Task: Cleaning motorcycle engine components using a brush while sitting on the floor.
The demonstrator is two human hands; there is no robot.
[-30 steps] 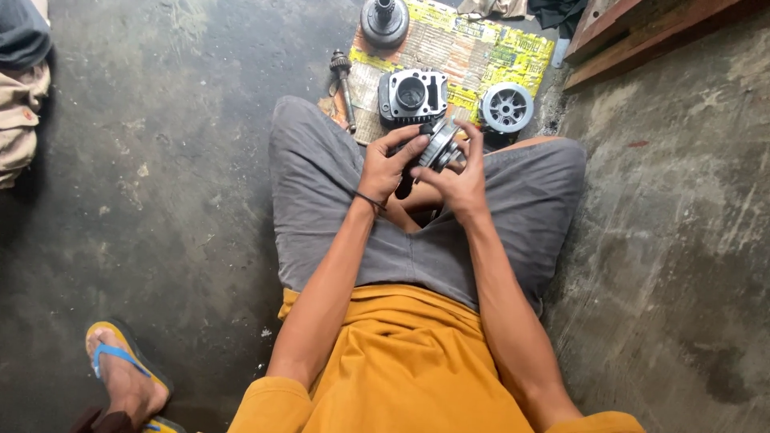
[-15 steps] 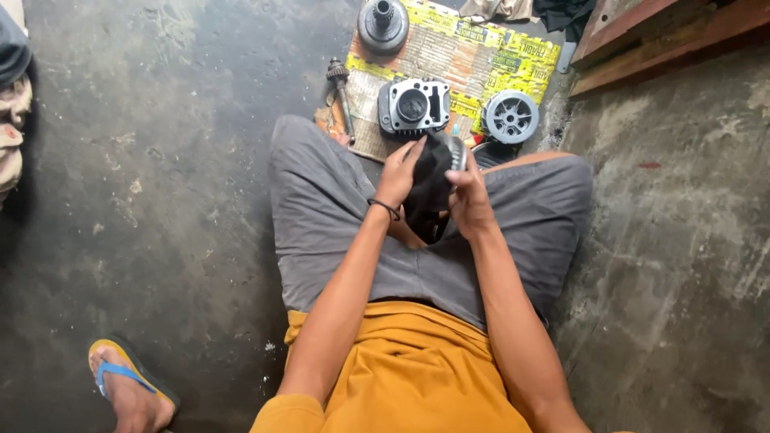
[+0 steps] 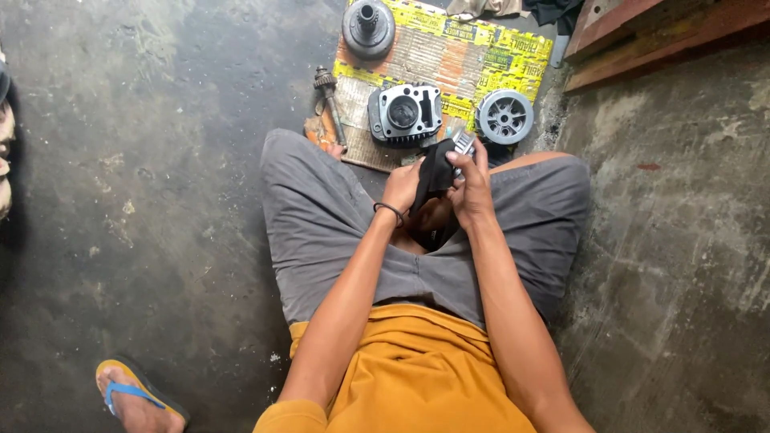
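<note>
My left hand (image 3: 403,187) and my right hand (image 3: 472,190) meet above my lap, between my knees in grey shorts. A black cloth (image 3: 435,172) hangs between them, with my left hand gripping it. My right hand is closed on a small silver metal part (image 3: 463,143) that sticks out above the cloth. A dark band circles my left wrist. Just beyond my hands, a finned engine cylinder block (image 3: 405,115) lies on a piece of printed cardboard (image 3: 449,60).
On the cardboard also lie a round grey wheel-like part (image 3: 504,116) at right and a round hub with a shaft (image 3: 368,29) at the top. A geared shaft (image 3: 330,100) rests at its left edge. Reddish wooden planks (image 3: 642,36) at top right; another person's sandalled foot (image 3: 132,397) at bottom left.
The black cloth has come up over the metal part between my hands, covering most of it. The view has shifted slightly, so the cardboard and parts sit lower in the picture.
</note>
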